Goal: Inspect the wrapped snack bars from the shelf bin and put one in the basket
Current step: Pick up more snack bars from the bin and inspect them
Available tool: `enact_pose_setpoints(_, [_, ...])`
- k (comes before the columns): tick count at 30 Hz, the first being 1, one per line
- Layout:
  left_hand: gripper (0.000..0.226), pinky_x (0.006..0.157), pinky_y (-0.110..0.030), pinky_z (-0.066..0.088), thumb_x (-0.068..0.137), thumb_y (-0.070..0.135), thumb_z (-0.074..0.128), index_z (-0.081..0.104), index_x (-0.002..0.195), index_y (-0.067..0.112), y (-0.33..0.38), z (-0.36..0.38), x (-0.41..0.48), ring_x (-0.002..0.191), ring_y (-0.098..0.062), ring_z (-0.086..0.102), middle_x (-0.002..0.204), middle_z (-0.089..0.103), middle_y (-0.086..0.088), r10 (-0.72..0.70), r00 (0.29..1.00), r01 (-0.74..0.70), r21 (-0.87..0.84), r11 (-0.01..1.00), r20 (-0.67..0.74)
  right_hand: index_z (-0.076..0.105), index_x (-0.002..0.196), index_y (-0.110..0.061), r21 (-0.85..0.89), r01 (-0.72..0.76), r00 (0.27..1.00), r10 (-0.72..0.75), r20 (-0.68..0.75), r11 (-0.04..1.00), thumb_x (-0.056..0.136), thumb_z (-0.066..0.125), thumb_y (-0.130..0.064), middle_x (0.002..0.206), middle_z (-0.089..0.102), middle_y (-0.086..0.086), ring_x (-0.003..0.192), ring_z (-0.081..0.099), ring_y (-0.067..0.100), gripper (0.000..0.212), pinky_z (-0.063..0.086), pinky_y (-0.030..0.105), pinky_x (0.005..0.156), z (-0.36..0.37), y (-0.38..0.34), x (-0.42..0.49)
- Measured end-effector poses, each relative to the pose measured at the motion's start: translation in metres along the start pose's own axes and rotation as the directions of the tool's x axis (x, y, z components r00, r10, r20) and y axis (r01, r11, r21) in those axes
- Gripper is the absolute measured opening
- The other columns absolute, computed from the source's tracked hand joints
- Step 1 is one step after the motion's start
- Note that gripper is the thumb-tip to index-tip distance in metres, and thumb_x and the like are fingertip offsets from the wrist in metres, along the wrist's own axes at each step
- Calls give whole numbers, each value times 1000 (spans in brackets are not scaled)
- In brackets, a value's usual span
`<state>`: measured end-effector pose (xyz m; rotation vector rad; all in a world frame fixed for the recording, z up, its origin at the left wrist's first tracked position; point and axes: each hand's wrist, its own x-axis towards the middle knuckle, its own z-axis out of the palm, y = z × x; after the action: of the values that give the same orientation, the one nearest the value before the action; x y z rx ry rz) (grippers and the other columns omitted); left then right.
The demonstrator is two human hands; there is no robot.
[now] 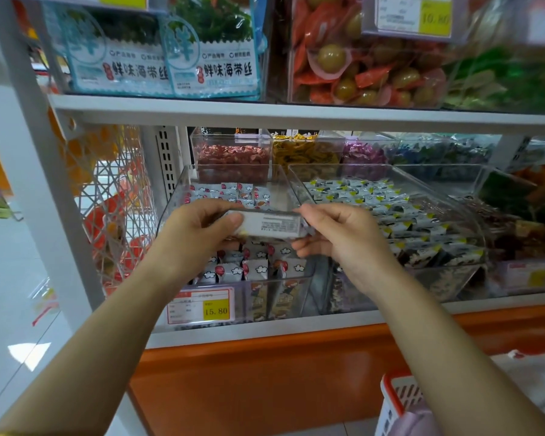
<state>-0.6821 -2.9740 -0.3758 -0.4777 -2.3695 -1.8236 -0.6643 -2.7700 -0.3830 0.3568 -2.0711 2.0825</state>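
A wrapped snack bar [272,224], grey-white with small printed text facing me, is held level above the clear shelf bin [183,196]. My left hand [199,228] grips its left end with thumb on top. Its right end is pinched by my right hand [334,231]. The bin below holds several more bars [258,269] in white wrappers with cloud and red prints. The red-rimmed white basket [397,401] shows at the bottom right, partly hidden behind my right forearm.
A yellow price tag [216,310] reads 15.80 on the bin front. A neighbouring clear bin [466,196] holds grey, yellow and black packets. Seaweed packs [208,58] and wrapped sweets sit on the shelf above. An orange base panel [265,372] runs below.
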Motion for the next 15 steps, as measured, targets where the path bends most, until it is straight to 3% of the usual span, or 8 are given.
enact_pose_setpoints(2, [18, 64, -14, 54, 94, 15, 51, 66, 103, 11, 0, 2, 3, 76, -11, 69, 89, 69, -6, -29, 996, 23, -65, 998, -90, 64, 115, -14, -140, 40, 999, -36, 30, 989, 74, 69, -33, 90, 73, 2, 76, 69, 14, 45, 58, 25, 71, 7, 0, -2])
enact_pose_setpoints(4, [18, 61, -13, 53, 95, 14, 50, 65, 102, 8, 0, 4, 5, 71, -11, 69, 87, 67, -11, -45, 990, 29, -121, 992, -135, 55, 129, -20, -346, 106, 994, -108, 14, 932, 77, 73, -26, 108, 68, -1, 88, 67, 12, 55, 56, 28, 80, 13, 1, -2])
enact_pose_setpoints(7, [19, 61, -17, 55, 95, 15, 50, 66, 100, 5, 2, 11, 10, 69, -13, 70, 83, 68, -11, -34, 991, 17, -134, 991, -127, 56, 127, -25, -432, 186, 971, -231, -55, 883, 83, 67, -22, 118, 63, -3, 102, 62, 11, 45, 52, 30, 86, 17, -1, 1])
enact_pose_setpoints(10, [24, 64, -27, 59, 97, 23, 47, 66, 101, 8, 6, 18, 21, 78, -20, 70, 88, 68, -9, -39, 993, 23, -145, 989, -110, 60, 117, -26, -431, 177, 965, -241, -99, 885, 86, 64, -24, 111, 64, -5, 100, 62, 13, 32, 51, 24, 76, 10, -7, 15])
enact_pose_setpoints(13, [35, 85, -33, 47, 99, 33, 39, 56, 124, 14, 4, 20, 53, 103, -20, 59, 115, 63, -3, 57, 988, -33, 168, 985, -141, 60, 115, -10, -279, 90, 920, -187, -345, 956, 87, 64, -15, 96, 66, 3, 76, 66, 14, 29, 55, 22, 60, -5, -11, 42])
enact_pose_setpoints(15, [40, 94, -28, 33, 100, 31, 36, 46, 135, 13, -2, 21, 79, 119, -22, 48, 136, 51, -8, 116, 992, -81, 423, 902, -55, 57, 114, 0, -160, 47, 890, -114, -441, 986, 86, 64, -9, 85, 64, 6, 60, 62, 14, 30, 54, 21, 50, -12, -10, 61])
